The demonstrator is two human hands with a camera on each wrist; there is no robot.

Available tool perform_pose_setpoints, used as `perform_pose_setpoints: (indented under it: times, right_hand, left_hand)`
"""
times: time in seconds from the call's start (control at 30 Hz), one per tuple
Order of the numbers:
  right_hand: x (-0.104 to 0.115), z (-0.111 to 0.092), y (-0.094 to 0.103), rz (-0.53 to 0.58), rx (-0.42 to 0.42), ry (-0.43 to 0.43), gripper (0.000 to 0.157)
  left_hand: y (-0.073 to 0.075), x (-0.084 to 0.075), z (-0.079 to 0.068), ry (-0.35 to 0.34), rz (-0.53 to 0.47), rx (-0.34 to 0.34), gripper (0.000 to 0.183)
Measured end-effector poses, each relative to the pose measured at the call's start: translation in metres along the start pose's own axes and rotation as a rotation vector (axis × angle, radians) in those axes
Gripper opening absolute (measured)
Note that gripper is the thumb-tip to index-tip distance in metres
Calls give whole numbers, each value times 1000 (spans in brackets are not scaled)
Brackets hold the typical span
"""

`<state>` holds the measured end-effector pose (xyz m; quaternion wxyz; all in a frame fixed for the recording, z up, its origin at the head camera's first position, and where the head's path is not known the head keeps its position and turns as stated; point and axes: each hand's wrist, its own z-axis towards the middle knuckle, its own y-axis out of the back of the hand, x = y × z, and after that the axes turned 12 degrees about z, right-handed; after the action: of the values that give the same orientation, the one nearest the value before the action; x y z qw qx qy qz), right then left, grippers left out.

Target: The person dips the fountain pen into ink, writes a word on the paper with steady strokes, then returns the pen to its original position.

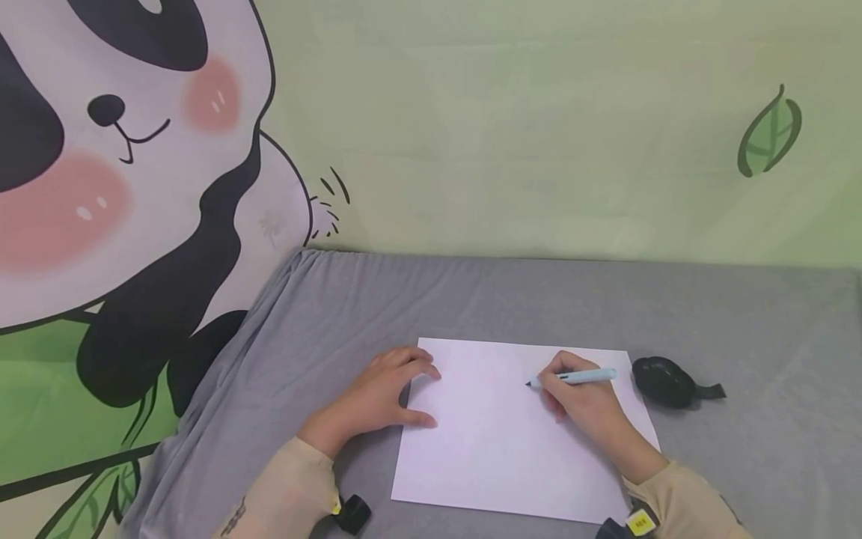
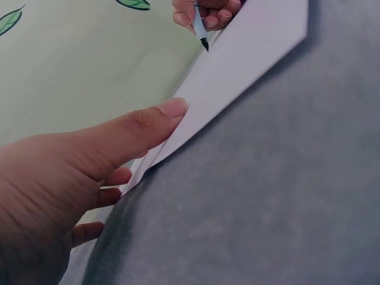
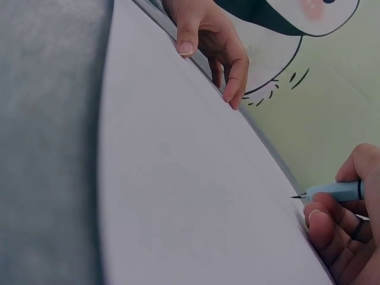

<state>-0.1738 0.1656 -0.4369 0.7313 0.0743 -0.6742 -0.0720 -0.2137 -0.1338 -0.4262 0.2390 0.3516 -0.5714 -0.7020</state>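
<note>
White paper [image 1: 494, 453] spreads between pen [image 1: 584, 376] and edge-touching left hand [image 1: 379, 391].

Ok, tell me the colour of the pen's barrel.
The pen's barrel is pale blue; it shows best in the head view.

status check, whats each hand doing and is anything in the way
Left hand at left edge of white paper; right hand gripping light blue pen, tip over paper. Paper looks blank. Black object by right edge, not blocking pen.
</note>
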Motion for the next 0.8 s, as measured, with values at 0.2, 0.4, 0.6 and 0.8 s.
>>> perform_pose_setpoints:
  times: [0.2, 0.4, 0.6, 0.8]
  right_hand:
    - [0, 1, 1, -6, -1, 1, 12]
    - [-1, 0, 0, 10, 8, -14, 12]
    - [1, -1, -1, -2, 3, -33, 12]
    - [-1, -1, -1, -2, 13, -23, 12]
  left_hand:
    - [1, 0, 0, -1, -5, 0, 53]
    - [0, 1, 0, -1, 8, -1, 54]
    - [0, 1, 0, 6, 2, 3, 54]
    - [0, 1, 0, 4, 6, 7, 54]
